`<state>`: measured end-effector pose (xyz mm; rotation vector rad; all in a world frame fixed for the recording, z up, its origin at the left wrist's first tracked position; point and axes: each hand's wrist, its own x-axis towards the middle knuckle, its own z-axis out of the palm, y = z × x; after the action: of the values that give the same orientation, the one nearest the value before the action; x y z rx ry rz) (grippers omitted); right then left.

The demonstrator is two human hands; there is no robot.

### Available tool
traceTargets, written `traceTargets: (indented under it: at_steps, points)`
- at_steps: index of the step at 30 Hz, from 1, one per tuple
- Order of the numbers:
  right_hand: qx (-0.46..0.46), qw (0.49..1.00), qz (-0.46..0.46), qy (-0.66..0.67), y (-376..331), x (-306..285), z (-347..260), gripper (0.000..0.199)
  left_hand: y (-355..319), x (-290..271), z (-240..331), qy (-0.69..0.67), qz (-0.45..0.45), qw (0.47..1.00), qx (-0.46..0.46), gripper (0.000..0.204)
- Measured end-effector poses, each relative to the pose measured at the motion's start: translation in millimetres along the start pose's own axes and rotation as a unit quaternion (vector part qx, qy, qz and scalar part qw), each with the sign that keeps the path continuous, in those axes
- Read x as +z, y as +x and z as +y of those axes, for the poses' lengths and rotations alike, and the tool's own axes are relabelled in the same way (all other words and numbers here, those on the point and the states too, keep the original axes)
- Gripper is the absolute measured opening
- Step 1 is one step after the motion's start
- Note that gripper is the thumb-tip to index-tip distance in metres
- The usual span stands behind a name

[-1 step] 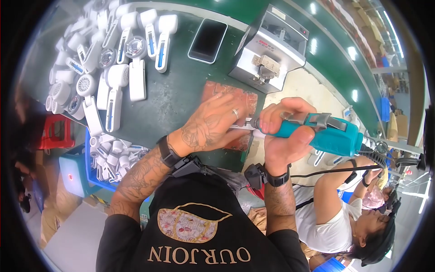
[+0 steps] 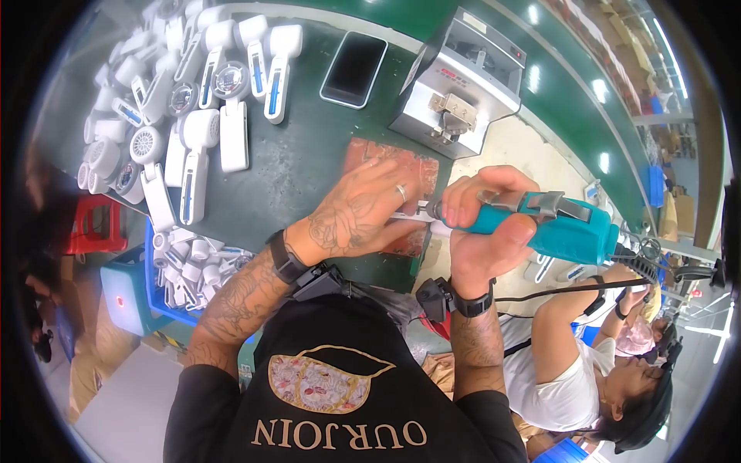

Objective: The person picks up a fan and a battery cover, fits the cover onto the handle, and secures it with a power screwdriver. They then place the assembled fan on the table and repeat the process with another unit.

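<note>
My right hand [image 2: 494,231] is wrapped round a teal electric screwdriver [image 2: 575,231] with a metal hanging clip, its tip turned to the left. The tip meets a narrow white plastic part [image 2: 417,210] held by my left hand [image 2: 367,204]. That hand is closed on the part, its fingers hiding most of it, over a reddish-brown work mat [image 2: 424,170]. To the left lie many white handheld fans [image 2: 195,166], several with blue strips along their handles.
A screw feeder box [image 2: 455,89] stands beyond the mat, with a phone [image 2: 354,69] to its left. A blue bin [image 2: 158,297] of small white parts sits below the table's left edge, near a red stool [image 2: 96,224]. Another person [image 2: 571,363] works close on my right.
</note>
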<state>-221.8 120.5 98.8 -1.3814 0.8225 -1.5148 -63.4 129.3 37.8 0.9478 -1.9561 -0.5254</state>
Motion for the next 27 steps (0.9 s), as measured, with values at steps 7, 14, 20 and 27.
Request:
traceTargets:
  at_steps: [7,14,20,27]
  points:
    - [-0.006,1.000,0.009,0.008,1,0,1,0.077,-2,-8,-3,-0.037,-0.095,0.994,-0.047,0.039]
    - [0.013,1.000,-0.001,0.008,3,-3,1,0.075,0,-4,8,0.010,-0.043,0.996,-0.072,0.042]
    - [0.010,1.000,-0.004,-0.003,4,-4,-1,0.074,-3,3,2,0.013,-0.036,0.999,-0.038,0.041]
    - [-0.015,0.998,0.030,0.060,33,-8,-6,0.063,10,-9,-6,0.023,-0.066,0.996,-0.051,0.041]
